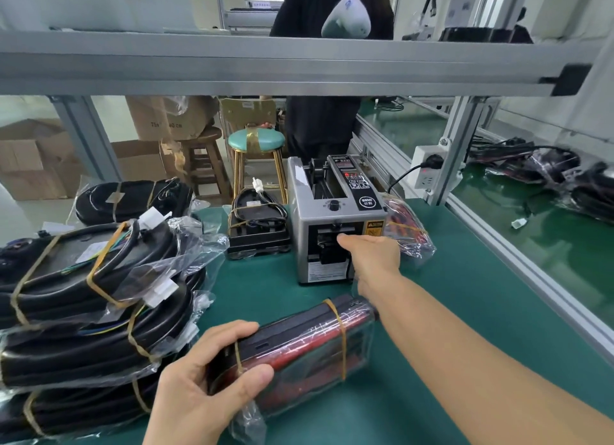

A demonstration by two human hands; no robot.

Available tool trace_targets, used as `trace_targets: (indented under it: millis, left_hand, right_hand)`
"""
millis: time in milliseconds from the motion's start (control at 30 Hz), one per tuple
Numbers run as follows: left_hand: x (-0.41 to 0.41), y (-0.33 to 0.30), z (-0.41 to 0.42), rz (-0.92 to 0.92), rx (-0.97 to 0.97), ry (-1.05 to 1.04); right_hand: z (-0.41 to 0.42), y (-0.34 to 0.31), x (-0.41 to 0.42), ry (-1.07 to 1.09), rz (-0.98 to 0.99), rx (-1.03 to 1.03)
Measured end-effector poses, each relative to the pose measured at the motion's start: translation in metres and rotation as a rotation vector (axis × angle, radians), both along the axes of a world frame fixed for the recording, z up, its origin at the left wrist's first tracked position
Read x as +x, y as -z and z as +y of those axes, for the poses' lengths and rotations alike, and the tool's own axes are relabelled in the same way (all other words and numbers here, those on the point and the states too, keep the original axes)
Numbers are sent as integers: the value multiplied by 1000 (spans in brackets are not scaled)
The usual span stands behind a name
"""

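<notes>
Fingers of the left hand (206, 375) curl round the bagged pack (309, 348) near the front edge of the desk (465, 295); right hand (372, 255) reaches the mouth of the dispenser (332, 212) mid-desk, fingertips hidden, pinch unclear: pull straight out, keep that pack steady

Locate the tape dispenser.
Head view, centre: tape dispenser on the green mat, between a black unit and a bagged red bundle, right hand at its front.
</notes>
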State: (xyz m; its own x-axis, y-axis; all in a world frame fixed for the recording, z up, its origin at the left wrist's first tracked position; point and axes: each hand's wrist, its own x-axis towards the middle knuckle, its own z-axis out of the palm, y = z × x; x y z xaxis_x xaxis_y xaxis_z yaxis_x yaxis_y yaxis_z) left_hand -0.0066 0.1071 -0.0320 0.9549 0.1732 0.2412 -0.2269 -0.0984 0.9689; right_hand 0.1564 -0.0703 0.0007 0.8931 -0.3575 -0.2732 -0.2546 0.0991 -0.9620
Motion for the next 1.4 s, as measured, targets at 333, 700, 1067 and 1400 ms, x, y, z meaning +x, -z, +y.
trace_targets:
  millis: [333,700,1067,1400]
  left_hand:
    - [0,5,-1,-20,-32,-25]
    - [7,5,-49,-120,-26,-166]
    - [6,3,-35,-44,-56,-209]
    - [-7,1,-15,-66,12,-268]
  right_hand:
    - [4,-1,9,18,119,171]
    - [-48,-53,-50,-523,-166,16]
    - [-9,-7,-1,-162,-47,-151]
    - [-1,0,5,98,56,75]
